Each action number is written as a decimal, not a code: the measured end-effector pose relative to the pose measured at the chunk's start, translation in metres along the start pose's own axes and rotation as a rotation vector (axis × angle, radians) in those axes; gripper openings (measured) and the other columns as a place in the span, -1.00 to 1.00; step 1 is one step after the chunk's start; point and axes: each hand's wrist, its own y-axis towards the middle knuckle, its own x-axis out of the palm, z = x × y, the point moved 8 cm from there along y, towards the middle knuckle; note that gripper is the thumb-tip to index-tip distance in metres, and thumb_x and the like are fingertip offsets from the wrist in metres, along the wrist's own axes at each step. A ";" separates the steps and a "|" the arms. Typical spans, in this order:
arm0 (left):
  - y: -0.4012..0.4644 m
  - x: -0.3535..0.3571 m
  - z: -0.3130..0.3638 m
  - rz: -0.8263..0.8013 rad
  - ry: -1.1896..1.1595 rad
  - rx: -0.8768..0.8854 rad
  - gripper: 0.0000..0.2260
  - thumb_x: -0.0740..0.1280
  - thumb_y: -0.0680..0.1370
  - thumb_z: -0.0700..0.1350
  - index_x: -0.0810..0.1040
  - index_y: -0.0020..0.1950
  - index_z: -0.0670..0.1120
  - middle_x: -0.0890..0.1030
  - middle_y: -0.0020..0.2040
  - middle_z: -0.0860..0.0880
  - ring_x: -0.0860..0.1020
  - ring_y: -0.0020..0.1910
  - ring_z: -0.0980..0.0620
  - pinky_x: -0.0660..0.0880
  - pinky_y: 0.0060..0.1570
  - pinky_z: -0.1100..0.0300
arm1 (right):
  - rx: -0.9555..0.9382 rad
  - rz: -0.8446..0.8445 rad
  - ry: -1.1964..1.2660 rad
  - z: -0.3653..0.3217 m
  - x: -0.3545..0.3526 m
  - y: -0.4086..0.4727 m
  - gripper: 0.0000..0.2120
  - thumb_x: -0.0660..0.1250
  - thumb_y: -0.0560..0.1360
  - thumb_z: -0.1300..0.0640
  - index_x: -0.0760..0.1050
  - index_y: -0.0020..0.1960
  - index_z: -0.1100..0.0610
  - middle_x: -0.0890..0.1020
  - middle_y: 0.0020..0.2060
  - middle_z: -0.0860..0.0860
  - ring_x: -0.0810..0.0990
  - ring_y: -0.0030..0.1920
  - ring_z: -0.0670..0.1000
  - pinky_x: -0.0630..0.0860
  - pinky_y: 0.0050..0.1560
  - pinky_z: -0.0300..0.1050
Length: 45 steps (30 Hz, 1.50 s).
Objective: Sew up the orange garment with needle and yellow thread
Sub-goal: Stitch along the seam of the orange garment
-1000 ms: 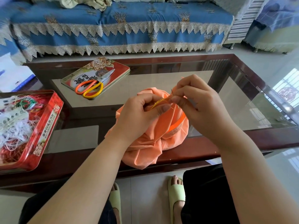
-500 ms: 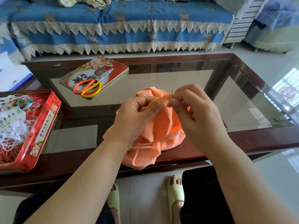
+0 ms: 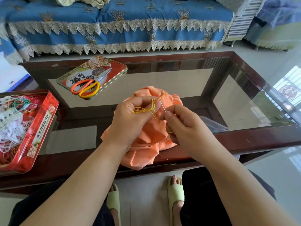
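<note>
My left hand [image 3: 130,121] grips a fold of the orange garment [image 3: 151,137], which lies bunched on the near edge of the glass table [image 3: 179,82]; the fingers are curled around the cloth. The yellow thread [image 3: 146,110] loops over these fingers. My right hand [image 3: 184,124] pinches the needle [image 3: 162,106] between thumb and forefinger, its tip pointing up toward the fabric. The scissors [image 3: 88,86] lie on a tin lid [image 3: 117,67], well apart.

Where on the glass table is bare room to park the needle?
Bare glass lies between the flat tin lid with orange-handled scissors and the bunched orange garment; more right of the garment. Crowded at the left red tin of threads.
</note>
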 end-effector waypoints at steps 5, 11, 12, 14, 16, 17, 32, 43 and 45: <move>-0.002 -0.001 0.004 0.012 -0.013 0.033 -0.93 0.42 0.50 -0.01 0.65 -0.09 0.19 0.68 -0.02 0.18 0.59 0.09 0.15 0.49 0.05 0.29 | -0.041 0.062 -0.146 -0.007 -0.005 -0.002 -0.82 0.19 0.62 0.10 0.52 -0.12 0.03 0.35 -0.56 -0.11 0.29 -0.51 -0.08 0.27 -0.39 -0.11; -0.002 -0.002 0.005 -0.003 -0.039 0.064 -0.89 0.43 0.51 -0.06 0.66 -0.10 0.19 0.68 -0.02 0.19 0.60 0.10 0.15 0.48 0.06 0.31 | -0.042 0.087 -0.173 -0.008 -0.008 -0.002 -0.83 0.20 0.61 0.11 0.54 -0.09 0.05 0.33 -0.60 -0.12 0.25 -0.54 -0.09 0.19 -0.46 -0.19; -0.002 -0.001 0.006 -0.007 -0.041 0.069 -0.88 0.43 0.51 -0.07 0.66 -0.10 0.18 0.69 -0.04 0.19 0.61 0.08 0.16 0.49 0.05 0.31 | -0.040 0.089 -0.178 -0.008 -0.008 -0.003 -0.83 0.20 0.61 0.11 0.54 -0.09 0.05 0.33 -0.61 -0.12 0.25 -0.54 -0.09 0.19 -0.46 -0.20; -0.002 -0.001 0.007 -0.012 -0.043 0.078 -0.86 0.43 0.51 -0.08 0.66 -0.11 0.19 0.69 -0.06 0.19 0.62 0.05 0.16 0.50 0.03 0.33 | -0.038 0.089 -0.186 -0.009 -0.008 -0.003 -0.83 0.20 0.62 0.10 0.54 -0.08 0.05 0.34 -0.61 -0.12 0.26 -0.55 -0.08 0.19 -0.46 -0.21; -0.002 -0.002 0.008 -0.017 -0.045 0.090 -0.85 0.43 0.51 -0.09 0.66 -0.11 0.20 0.69 -0.06 0.19 0.63 0.04 0.16 0.50 0.02 0.33 | -0.036 0.092 -0.195 -0.008 -0.008 -0.002 -0.83 0.20 0.61 0.10 0.54 -0.08 0.04 0.34 -0.61 -0.12 0.26 -0.54 -0.08 0.20 -0.46 -0.20; -0.002 -0.002 0.008 -0.019 -0.046 0.094 -0.84 0.43 0.51 -0.10 0.66 -0.11 0.20 0.69 -0.06 0.18 0.63 0.04 0.16 0.51 0.01 0.32 | -0.033 0.094 -0.197 -0.008 -0.008 -0.002 -0.83 0.20 0.61 0.10 0.54 -0.08 0.04 0.35 -0.61 -0.12 0.27 -0.54 -0.08 0.21 -0.46 -0.19; -0.007 0.001 0.020 -0.021 0.124 0.261 -0.83 0.40 0.54 -0.11 0.60 0.03 0.18 0.67 0.04 0.16 0.61 0.09 0.12 0.56 0.09 0.20 | -0.018 0.090 -0.209 -0.005 -0.008 0.000 -0.81 0.20 0.61 0.11 0.53 -0.13 -0.03 0.37 -0.58 -0.11 0.29 -0.52 -0.09 0.25 -0.42 -0.13; -0.021 0.010 0.037 -0.029 0.288 0.502 -0.83 0.38 0.54 -0.16 0.62 0.08 0.08 0.62 0.01 0.26 0.60 0.05 0.27 0.47 0.02 0.43 | 0.028 0.157 -0.150 0.000 -0.007 0.001 -0.78 0.22 0.60 0.02 0.43 -0.18 0.07 0.47 -0.41 0.03 0.41 -0.39 -0.01 0.43 -0.31 -0.02; -0.025 0.013 0.039 -0.027 0.331 0.573 -0.83 0.36 0.56 -0.14 0.62 0.14 0.02 0.62 0.03 0.22 0.60 0.07 0.25 0.49 0.04 0.38 | 0.043 0.178 -0.117 0.001 -0.007 0.000 -0.76 0.22 0.60 0.01 0.42 -0.20 0.08 0.48 -0.40 0.03 0.44 -0.36 0.02 0.48 -0.27 0.06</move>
